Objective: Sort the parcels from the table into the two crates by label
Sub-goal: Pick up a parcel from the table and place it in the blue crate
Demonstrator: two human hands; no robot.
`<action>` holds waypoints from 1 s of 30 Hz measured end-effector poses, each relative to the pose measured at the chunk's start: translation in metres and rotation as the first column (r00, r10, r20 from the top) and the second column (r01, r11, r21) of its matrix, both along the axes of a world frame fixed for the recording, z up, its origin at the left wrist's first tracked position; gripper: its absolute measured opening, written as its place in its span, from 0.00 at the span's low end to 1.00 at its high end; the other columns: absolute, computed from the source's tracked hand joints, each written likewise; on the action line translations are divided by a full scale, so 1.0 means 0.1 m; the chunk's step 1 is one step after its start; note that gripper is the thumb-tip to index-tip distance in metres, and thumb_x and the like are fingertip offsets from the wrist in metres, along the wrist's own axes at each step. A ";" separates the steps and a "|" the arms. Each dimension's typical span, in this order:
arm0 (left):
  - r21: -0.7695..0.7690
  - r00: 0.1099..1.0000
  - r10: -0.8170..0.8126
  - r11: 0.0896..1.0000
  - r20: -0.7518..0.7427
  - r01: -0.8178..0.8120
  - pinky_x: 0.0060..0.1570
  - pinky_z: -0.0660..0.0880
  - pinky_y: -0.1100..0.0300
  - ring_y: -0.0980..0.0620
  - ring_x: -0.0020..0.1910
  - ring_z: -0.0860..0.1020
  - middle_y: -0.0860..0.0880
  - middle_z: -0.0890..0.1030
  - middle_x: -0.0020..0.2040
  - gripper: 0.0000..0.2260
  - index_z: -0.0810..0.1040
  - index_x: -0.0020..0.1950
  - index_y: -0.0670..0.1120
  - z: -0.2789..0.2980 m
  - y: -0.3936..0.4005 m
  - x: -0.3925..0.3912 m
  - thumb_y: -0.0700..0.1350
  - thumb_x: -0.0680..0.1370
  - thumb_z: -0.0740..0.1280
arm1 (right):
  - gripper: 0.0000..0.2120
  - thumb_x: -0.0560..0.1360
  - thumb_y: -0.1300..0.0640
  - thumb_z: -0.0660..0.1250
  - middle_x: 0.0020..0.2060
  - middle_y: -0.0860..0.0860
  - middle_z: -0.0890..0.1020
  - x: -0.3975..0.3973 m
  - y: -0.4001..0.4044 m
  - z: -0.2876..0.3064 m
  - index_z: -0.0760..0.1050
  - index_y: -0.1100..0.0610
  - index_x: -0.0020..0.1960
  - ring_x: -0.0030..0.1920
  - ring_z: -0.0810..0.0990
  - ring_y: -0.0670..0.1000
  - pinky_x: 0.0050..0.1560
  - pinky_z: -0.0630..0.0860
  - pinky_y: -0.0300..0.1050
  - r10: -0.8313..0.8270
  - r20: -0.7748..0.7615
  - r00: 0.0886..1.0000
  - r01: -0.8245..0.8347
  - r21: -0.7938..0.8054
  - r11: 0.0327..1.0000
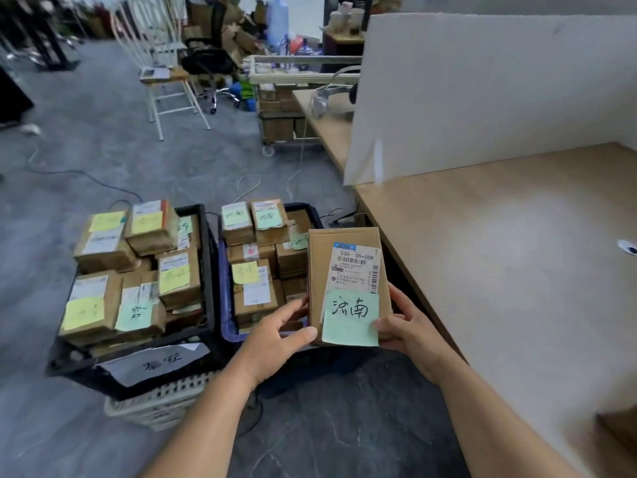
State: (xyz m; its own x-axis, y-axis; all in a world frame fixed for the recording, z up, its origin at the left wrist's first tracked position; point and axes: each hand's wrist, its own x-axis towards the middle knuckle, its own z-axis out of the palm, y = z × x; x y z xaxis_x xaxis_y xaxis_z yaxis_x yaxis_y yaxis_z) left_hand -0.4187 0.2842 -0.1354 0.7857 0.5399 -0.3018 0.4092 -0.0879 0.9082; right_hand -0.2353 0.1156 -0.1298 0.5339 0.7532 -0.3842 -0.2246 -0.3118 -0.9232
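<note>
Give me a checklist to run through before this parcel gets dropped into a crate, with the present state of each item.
1. Grip: the left hand and the right hand both hold the parcel by its lower edges. Ok.
2. Label readable: the green note faces the camera, its handwriting clear. Ok.
3. Crate match: the left crate carries a paper sign whose writing differs from the note; any sign on the right crate is hidden. Cannot tell.
4. Room in the right crate: it is stacked high with boxes. Cannot tell.
5. Position: the parcel hangs over the right crate's near right corner. Ok.
</note>
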 end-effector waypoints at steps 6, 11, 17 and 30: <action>-0.010 0.995 0.057 0.998 -0.079 -0.058 0.65 0.64 0.62 0.60 0.68 0.67 0.62 0.67 0.70 0.27 0.63 0.74 0.57 -0.28 0.29 0.13 0.49 0.77 0.69 | 0.37 0.63 0.50 0.73 0.53 0.49 0.85 0.27 0.46 -0.26 0.62 0.32 0.66 0.53 0.84 0.54 0.61 0.78 0.59 0.093 -0.005 0.996 -0.093 -0.060 0.994; -0.023 0.981 0.108 0.993 -0.163 -0.114 0.71 0.63 0.55 0.59 0.71 0.65 0.60 0.66 0.72 0.27 0.62 0.74 0.59 -0.41 0.60 0.41 0.50 0.77 0.68 | 0.38 0.66 0.51 0.73 0.53 0.49 0.85 0.61 0.89 -0.49 0.60 0.34 0.70 0.52 0.85 0.53 0.59 0.79 0.56 0.153 -0.054 0.987 -0.157 -0.081 0.984; -0.045 0.954 0.147 0.985 -0.262 -0.164 0.64 0.64 0.63 0.62 0.65 0.66 0.62 0.68 0.65 0.26 0.61 0.74 0.60 -0.65 0.97 0.81 0.46 0.79 0.66 | 0.34 0.75 0.62 0.70 0.55 0.51 0.83 1.04 1.41 -0.89 0.60 0.38 0.73 0.51 0.85 0.53 0.48 0.81 0.45 0.197 -0.133 0.971 -0.215 -0.136 0.967; -0.101 0.903 0.148 0.974 -0.403 -0.205 0.65 0.62 0.61 0.57 0.71 0.64 0.57 0.64 0.74 0.27 0.57 0.77 0.58 -1.54 1.40 0.95 0.49 0.80 0.62 | 0.39 0.72 0.60 0.72 0.59 0.49 0.82 1.12 2.03 -1.88 0.60 0.39 0.76 0.54 0.84 0.53 0.46 0.79 0.42 0.180 -0.272 0.945 -0.258 -0.286 0.923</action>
State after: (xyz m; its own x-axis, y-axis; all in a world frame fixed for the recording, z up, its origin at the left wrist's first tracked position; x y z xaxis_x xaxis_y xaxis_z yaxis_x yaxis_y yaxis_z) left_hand -0.3240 0.4243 -0.2895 0.4851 0.5897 -0.6457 0.7303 0.1330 0.6701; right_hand -0.1232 0.3183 -0.3178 0.2337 0.6608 -0.7133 -0.3157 -0.6423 -0.6984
